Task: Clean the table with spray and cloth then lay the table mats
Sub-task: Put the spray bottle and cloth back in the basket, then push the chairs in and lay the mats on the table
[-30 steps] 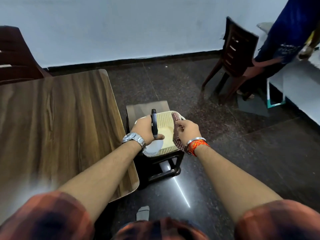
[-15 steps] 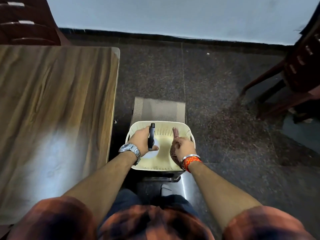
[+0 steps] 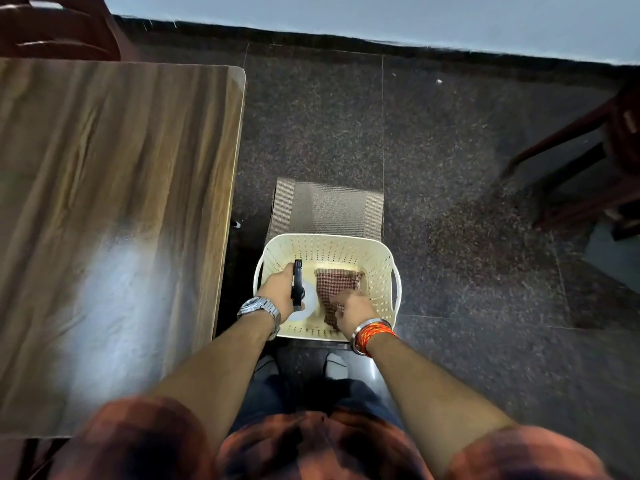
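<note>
A cream perforated basket (image 3: 377, 258) stands on a low stool just right of the wooden table (image 3: 114, 202). My left hand (image 3: 282, 289) is inside the basket, shut on a spray bottle (image 3: 304, 303) with a black trigger head and white body. A red checked cloth (image 3: 334, 284) lies on the basket floor. My right hand (image 3: 351, 311) rests on the cloth's near end, fingers spread over it. Grey woven table mats (image 3: 329, 209) lie under the basket and stick out beyond its far side.
Dark speckled tile floor surrounds the stool. A dark wooden chair (image 3: 588, 161) stands at the right, another chair (image 3: 52, 29) behind the table's far left. My feet (image 3: 336, 362) are just below the basket. A pale wall runs along the top.
Both hands have lowered into the basket. The cloth, earlier held upright in my right hand, now lies flat on the basket floor. My view has tilted further down.
</note>
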The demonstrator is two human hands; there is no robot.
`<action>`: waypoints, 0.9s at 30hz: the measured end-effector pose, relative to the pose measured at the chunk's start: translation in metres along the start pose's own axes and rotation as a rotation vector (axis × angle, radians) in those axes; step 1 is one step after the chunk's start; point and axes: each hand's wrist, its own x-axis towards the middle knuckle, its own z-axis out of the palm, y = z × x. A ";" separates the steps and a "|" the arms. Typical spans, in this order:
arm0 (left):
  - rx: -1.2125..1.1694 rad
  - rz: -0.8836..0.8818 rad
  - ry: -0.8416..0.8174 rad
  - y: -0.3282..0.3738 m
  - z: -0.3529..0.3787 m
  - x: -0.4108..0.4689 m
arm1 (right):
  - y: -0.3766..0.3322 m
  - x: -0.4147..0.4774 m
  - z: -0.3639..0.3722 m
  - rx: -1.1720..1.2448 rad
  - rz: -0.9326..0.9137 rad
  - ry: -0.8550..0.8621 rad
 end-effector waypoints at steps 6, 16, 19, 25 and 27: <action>0.230 -0.005 0.026 0.003 -0.014 -0.019 | -0.003 -0.015 -0.006 0.068 0.035 0.057; 0.131 0.221 0.239 0.028 -0.059 -0.014 | -0.033 -0.009 -0.028 0.104 0.015 0.366; 0.146 0.240 0.226 0.037 -0.069 -0.005 | -0.048 0.000 -0.042 0.118 -0.033 0.459; 0.162 0.262 0.206 0.046 -0.085 0.017 | -0.065 0.022 -0.077 0.129 -0.040 0.491; 0.135 0.251 0.211 0.049 -0.089 0.024 | -0.063 0.029 -0.085 0.145 -0.015 0.484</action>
